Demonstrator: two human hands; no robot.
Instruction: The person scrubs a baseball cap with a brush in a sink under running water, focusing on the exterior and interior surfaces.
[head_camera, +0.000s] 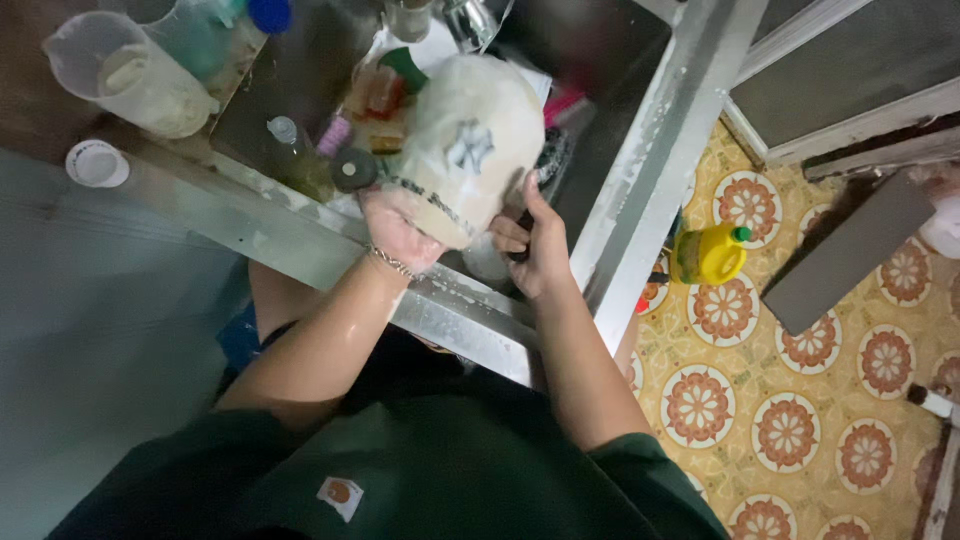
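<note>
Washing seems to be the step in hand: a pale cap (470, 150), soapy and wet, is held up over the steel sink (640, 190), right of the plastic jug (130, 75). Left hand (400, 232) grips its near edge from below; right hand (535, 245) is closed around a dark object, likely a brush. Scrubbing next would call for a steady hold on the cap.

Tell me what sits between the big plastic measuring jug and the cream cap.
In the head view, a small clear bottle with a pale cap stands between the measuring jug and the cream cap, beside a dark round lid.
</note>
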